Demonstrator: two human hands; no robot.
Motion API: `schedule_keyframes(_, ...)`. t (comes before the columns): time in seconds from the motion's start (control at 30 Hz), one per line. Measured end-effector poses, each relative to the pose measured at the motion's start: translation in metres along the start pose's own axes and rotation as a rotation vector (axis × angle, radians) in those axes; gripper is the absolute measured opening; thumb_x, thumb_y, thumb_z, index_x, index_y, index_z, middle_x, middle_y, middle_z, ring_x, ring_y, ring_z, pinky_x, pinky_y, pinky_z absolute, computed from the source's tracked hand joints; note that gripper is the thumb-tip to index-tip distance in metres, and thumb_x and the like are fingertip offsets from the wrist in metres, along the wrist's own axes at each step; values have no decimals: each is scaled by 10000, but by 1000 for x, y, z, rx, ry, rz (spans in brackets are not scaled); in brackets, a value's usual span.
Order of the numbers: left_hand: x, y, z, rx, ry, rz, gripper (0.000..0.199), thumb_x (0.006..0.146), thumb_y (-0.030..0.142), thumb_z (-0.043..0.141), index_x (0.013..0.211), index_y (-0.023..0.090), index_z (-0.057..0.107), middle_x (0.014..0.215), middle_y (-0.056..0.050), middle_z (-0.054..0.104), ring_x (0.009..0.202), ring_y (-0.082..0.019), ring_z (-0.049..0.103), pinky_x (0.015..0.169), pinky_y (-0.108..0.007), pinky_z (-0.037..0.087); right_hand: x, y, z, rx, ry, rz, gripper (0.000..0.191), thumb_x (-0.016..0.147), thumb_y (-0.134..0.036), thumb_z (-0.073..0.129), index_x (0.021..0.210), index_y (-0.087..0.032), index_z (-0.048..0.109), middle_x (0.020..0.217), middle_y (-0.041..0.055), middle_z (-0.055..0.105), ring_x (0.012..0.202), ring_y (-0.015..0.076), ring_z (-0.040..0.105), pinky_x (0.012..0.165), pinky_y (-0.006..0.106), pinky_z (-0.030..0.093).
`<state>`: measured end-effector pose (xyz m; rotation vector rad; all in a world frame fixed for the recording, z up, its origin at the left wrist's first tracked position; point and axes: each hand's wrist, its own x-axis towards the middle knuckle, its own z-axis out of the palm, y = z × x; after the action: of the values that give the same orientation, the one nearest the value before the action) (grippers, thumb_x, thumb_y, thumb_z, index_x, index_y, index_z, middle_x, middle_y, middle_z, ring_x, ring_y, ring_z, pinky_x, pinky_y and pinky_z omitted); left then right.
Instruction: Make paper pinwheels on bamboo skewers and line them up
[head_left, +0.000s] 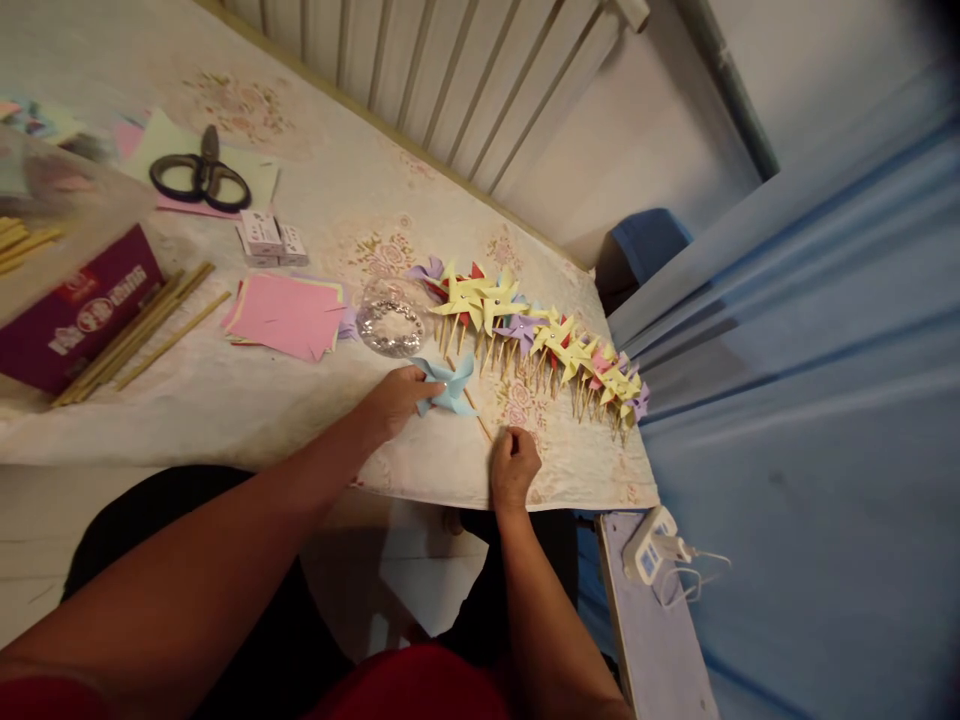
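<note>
A light blue paper pinwheel (453, 386) is at the middle of the table, on a thin wooden stick (480, 412). My left hand (397, 400) pinches the pinwheel's left side between thumb and fingers. Close to the lower end of the stick is my right hand (515, 462), its fingers curled closed around something I cannot make out. Just above the blue pinwheel lies a clear bag of small silvery pieces (391, 328). A long row of finished pinwheels (551, 335) in yellow, purple, red and pink lies to the right, sticks pointing toward me.
Pink paper sheets (285, 315), small boxes (262, 234) and black scissors (201, 181) lie left of centre. Wooden sticks (139, 335) rest beside a purple box (82, 310) at far left. A power strip (651, 545) stands beyond the table's right corner, near a blue curtain (810, 450).
</note>
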<state>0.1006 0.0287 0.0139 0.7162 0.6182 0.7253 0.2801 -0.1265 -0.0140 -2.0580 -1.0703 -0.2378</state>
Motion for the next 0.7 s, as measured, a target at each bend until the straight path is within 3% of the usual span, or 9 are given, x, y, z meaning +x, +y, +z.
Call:
schedule_keyframes(0.27,-17,-6,-15,-42,0,16,331,579,211,870,871,110,754,815,-62,744,728,-175,671,697,-268,507,-6,6,11,-138,10,-202,260,973,-229,422,891,-173,663,832,74,675,795,189,603,750,293,436)
schedule_keyframes(0.53,-43,-17,-25,-151,44,155,252,596,186,879,795,116,742,706,-36,710,674,-148,668,731,-256,547,-7,5,15,-161,-1,-232,250,975,-184,432,855,-180,652,803,59,647,759,184,571,685,287,382)
schedule_keyframes(0.7,-57,-19,-28,-191,45,196,318,551,186,912,800,107,731,749,-66,743,701,-184,694,814,-336,580,-8,6,17,-126,-12,-238,244,975,-171,432,869,-174,651,813,59,644,764,182,564,679,287,372)
